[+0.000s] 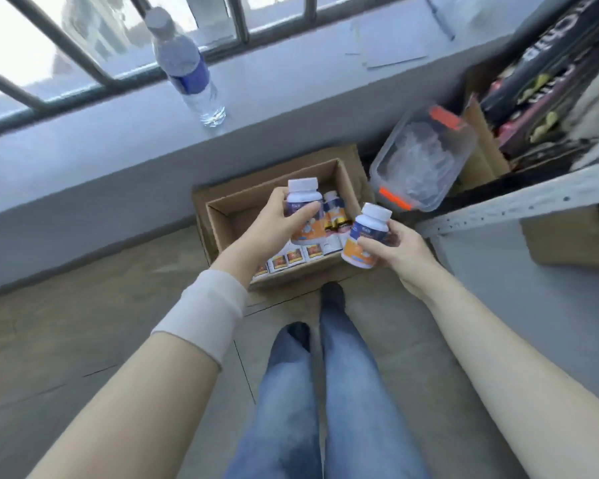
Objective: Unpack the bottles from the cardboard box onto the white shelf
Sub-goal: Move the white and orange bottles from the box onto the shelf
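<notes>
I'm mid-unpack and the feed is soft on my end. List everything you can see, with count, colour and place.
cardboard box: 1, brown, open, on the floor below the windowsill
left bottle: 1, white cap, blue-orange label, held over the box
right bottle: 1, same look, held by the box's right edge
bottle in the box: at least 1, same look
small packs: red-orange and white, a row along the box's near wall, count unclear
water bottle: 1, clear, blue label, on the windowsill
tub: 1, clear, orange clips, right of the box
white shelf: 1, far right
left hand: grips left bottle
right hand: grips right bottle
legs: blue jeans
</notes>
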`<state>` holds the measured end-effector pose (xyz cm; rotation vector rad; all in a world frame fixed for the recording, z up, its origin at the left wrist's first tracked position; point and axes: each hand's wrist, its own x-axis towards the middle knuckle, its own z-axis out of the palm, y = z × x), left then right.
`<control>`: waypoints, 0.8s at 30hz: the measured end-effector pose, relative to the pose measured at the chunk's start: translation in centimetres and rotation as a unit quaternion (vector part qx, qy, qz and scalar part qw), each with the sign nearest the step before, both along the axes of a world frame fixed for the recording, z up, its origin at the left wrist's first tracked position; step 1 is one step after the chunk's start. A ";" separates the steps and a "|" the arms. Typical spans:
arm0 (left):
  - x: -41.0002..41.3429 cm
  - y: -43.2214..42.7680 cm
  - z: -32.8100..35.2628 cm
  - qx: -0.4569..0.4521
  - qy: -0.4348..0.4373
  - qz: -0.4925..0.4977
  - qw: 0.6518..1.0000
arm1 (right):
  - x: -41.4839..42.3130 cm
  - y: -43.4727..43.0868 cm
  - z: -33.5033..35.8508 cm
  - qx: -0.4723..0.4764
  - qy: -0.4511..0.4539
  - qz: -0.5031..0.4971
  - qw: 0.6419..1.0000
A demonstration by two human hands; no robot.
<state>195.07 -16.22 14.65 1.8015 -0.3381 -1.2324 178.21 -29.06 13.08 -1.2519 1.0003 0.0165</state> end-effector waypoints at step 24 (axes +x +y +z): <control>-46.4 -7.4 24.8 -0.169 -0.012 -0.503 0.848 | -45.2 16.2 18.6 0.055 -0.232 -0.514 0.824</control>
